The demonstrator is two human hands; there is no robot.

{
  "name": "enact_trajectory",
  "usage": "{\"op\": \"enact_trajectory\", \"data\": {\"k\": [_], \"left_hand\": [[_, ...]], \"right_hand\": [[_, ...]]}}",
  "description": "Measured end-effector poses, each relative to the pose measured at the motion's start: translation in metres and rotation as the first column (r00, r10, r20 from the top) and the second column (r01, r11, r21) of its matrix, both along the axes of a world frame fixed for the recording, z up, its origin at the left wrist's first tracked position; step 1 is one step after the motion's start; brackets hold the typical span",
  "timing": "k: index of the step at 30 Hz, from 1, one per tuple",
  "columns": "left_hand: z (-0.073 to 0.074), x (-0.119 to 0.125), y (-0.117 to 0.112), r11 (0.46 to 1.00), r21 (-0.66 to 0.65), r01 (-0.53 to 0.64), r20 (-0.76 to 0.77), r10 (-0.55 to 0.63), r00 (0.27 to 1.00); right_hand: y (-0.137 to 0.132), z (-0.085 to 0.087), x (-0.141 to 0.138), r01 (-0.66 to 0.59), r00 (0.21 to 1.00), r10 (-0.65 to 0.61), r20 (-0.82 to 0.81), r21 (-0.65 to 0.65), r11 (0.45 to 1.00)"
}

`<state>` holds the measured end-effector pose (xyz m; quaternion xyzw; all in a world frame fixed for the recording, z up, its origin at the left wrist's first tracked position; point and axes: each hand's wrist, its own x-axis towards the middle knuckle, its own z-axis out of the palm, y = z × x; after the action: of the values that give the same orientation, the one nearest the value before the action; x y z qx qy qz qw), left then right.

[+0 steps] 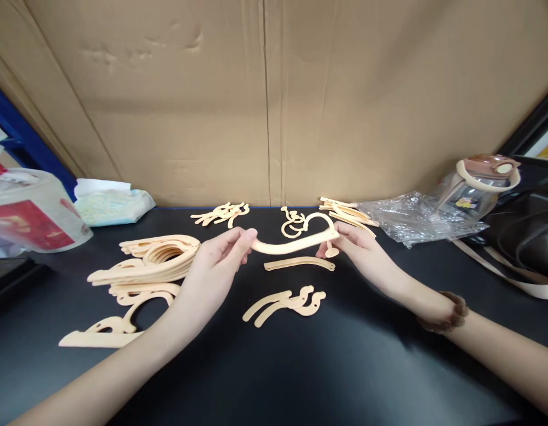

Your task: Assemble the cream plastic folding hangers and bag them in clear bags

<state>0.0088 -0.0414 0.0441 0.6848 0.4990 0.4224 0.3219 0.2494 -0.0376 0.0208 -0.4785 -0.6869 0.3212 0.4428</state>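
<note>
Between my hands, raised over the table, is a beige plastic folding hanger, with a curved arm and a rounded hook at its right end. My left hand pinches the arm's left tip between thumb and fingers. At the hook end, my right hand grips the joint, its fingers partly hidden. A small round-headed piece shows just below those fingertips. Under the hanger lies a loose curved arm. Nearer to me, two hooked arm pieces rest overlapping on the black table.
Folded hangers are stacked at left, beside my left forearm. Along the back lie hooked pieces, small rings and straight arms. Clear plastic wrap, a bottle, a tissue pack and a tape roll stand around.
</note>
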Motion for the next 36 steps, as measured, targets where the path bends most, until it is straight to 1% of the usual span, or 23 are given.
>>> {"op": "enact_trajectory", "data": {"k": [3,5,7,9,12,14,17,19,23,26,29,32,34,36], "left_hand": [[-0.002,0.0,0.003,0.994,-0.105,0.01,0.163,0.007,0.987],[-0.005,0.0,0.005,0.984,-0.176,0.024,0.251,0.022,0.968],[-0.006,0.0,0.006,0.973,-0.227,0.031,0.299,0.039,0.953],[-0.007,0.0,0.005,0.967,-0.253,0.037,0.322,0.048,0.946],[-0.005,-0.001,0.005,0.962,-0.269,0.054,0.396,0.059,0.916],[-0.003,-0.002,0.005,0.961,-0.269,0.071,0.463,0.064,0.884],[-0.001,-0.003,0.007,0.972,-0.228,0.062,0.539,0.073,0.839],[0.0,-0.004,0.007,0.985,-0.173,0.026,0.571,0.079,0.817],[0.007,0.0,0.0,0.998,-0.064,-0.002,0.583,0.039,0.812],[0.013,0.006,-0.009,0.999,-0.049,0.023,0.578,0.01,0.816],[0.016,0.008,-0.016,0.992,-0.088,0.086,0.552,-0.023,0.833],[0.015,0.006,-0.019,0.977,-0.115,0.179,0.476,-0.104,0.873],[0.014,0.003,-0.02,0.962,-0.088,0.259,0.41,-0.202,0.889],[0.013,0.0,-0.022,0.95,-0.015,0.311,0.323,-0.29,0.901]], "right_hand": [[-0.002,0.0,-0.003,-0.024,0.998,0.022,-0.057,-0.026,0.999],[-0.002,0.0,-0.004,-0.056,0.99,0.048,-0.13,-0.056,0.997],[-0.004,0.0,-0.005,-0.07,0.975,0.051,-0.215,-0.08,0.994],[-0.006,0.001,-0.006,-0.05,0.958,0.024,-0.286,-0.084,0.995],[-0.009,0.004,-0.007,-0.003,0.944,-0.018,-0.328,-0.062,0.998],[-0.01,0.005,-0.007,-0.001,0.944,-0.016,-0.33,-0.051,0.999],[-0.01,0.005,-0.006,-0.016,0.949,-0.005,-0.316,-0.063,0.998],[-0.009,0.003,-0.006,-0.024,0.948,-0.006,-0.318,-0.09,0.996],[-0.006,0.0,-0.006,-0.057,0.933,0.008,-0.359,-0.127,0.99],[-0.006,0.0,-0.007,-0.078,0.923,0.015,-0.384,-0.149,0.986],[-0.007,0.0,-0.009,-0.092,0.921,0.015,-0.389,-0.178,0.98],[-0.009,-0.001,-0.009,-0.121,0.922,0.038,-0.386,-0.195,0.973],[-0.009,-0.002,-0.009,-0.133,0.923,0.045,-0.382,-0.208,0.969],[-0.008,-0.003,-0.009,-0.134,0.924,0.039,-0.38,-0.228,0.964]]}}
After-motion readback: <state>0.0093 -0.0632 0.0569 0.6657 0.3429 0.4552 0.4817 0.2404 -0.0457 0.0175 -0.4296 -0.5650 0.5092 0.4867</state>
